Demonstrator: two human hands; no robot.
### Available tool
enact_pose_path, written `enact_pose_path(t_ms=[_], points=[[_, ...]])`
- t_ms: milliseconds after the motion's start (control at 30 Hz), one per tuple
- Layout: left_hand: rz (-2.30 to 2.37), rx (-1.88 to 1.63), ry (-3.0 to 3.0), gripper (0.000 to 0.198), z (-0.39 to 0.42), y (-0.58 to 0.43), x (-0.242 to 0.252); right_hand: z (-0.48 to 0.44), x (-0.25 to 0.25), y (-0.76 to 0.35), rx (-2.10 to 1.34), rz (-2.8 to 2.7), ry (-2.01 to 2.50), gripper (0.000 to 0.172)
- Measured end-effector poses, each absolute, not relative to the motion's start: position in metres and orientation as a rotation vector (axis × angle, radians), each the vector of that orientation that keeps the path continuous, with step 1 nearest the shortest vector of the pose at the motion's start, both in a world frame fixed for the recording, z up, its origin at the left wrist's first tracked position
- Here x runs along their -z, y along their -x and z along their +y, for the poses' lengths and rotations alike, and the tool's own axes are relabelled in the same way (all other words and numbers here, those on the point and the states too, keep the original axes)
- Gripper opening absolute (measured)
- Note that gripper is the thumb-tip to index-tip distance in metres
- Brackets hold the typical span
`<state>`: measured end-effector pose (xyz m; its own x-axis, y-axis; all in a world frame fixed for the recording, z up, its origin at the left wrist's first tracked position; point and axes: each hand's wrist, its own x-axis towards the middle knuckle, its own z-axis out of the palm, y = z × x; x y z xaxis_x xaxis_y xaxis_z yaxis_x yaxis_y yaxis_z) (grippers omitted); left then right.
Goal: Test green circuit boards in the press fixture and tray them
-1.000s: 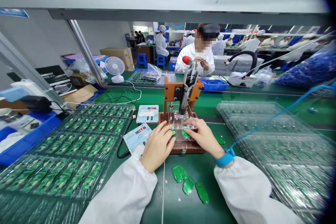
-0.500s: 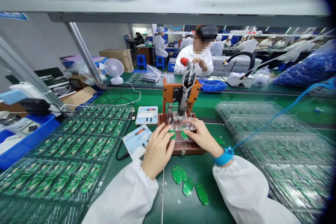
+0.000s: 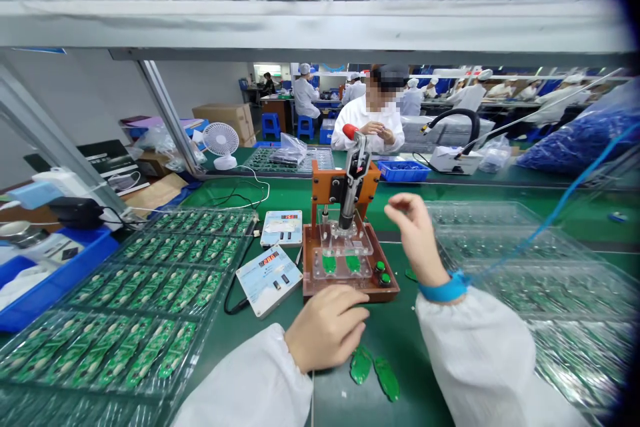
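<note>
A brown test fixture point(image 3: 350, 287) with an orange upright and a red-knobbed lever point(image 3: 350, 132) stands in front of me. Two small green circuit boards point(image 3: 341, 263) lie in its clear nest. My left hand point(image 3: 327, 335) rests fingers down on the green mat, covering loose green boards point(image 3: 375, 368) just before the fixture. My right hand point(image 3: 414, 232) is raised to the right of the lever, fingers loosely curled, nothing visible in it. A blue wrist strap point(image 3: 444, 291) with a blue cord sits on that wrist.
Clear trays of green boards point(image 3: 125, 293) fill the left. Clear trays point(image 3: 525, 260) fill the right. Two small meters point(image 3: 270, 275) lie left of the fixture. A blue bin point(image 3: 55, 267) sits far left. A person in white works across the bench, others behind.
Both hands left the fixture nest. The left hand dropped to the loose boards on the mat; the right hand rose up toward the lever. The camera tilted up slightly.
</note>
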<state>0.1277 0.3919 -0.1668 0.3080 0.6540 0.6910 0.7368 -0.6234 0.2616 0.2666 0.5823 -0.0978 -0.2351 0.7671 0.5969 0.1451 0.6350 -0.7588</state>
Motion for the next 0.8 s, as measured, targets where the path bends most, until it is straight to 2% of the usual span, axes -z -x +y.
enact_pose_path(t_ms=[167,233,367,433,500,667,800], points=[[-1.279,1.126,2.618,0.018,0.393,-0.13,0.175,0.616,0.017,-0.23,-0.679,-1.73,0.576,0.038],[-1.287,1.139,2.631,0.018,0.393,-0.129,0.175,0.626,-0.009,-0.21,-0.744,-1.794,0.564,0.038],[-1.3,1.143,2.643,0.016,0.393,-0.128,0.173,0.633,-0.047,-0.184,-0.948,-1.93,0.563,0.05],[-1.303,1.142,2.644,0.016,0.393,-0.129,0.173,0.625,-0.06,-0.184,-1.006,-1.925,0.468,0.044],[-1.308,1.131,2.642,0.015,0.393,-0.129,0.174,0.607,-0.067,-0.194,-0.97,-1.893,0.291,0.034],[-1.322,1.102,2.637,0.015,0.394,-0.13,0.175,0.535,-0.047,-0.234,-0.574,-1.834,0.122,0.029],[-1.31,1.081,2.605,0.016,0.396,-0.131,0.178,0.5,-0.013,-0.252,-0.345,-1.849,0.146,0.039]])
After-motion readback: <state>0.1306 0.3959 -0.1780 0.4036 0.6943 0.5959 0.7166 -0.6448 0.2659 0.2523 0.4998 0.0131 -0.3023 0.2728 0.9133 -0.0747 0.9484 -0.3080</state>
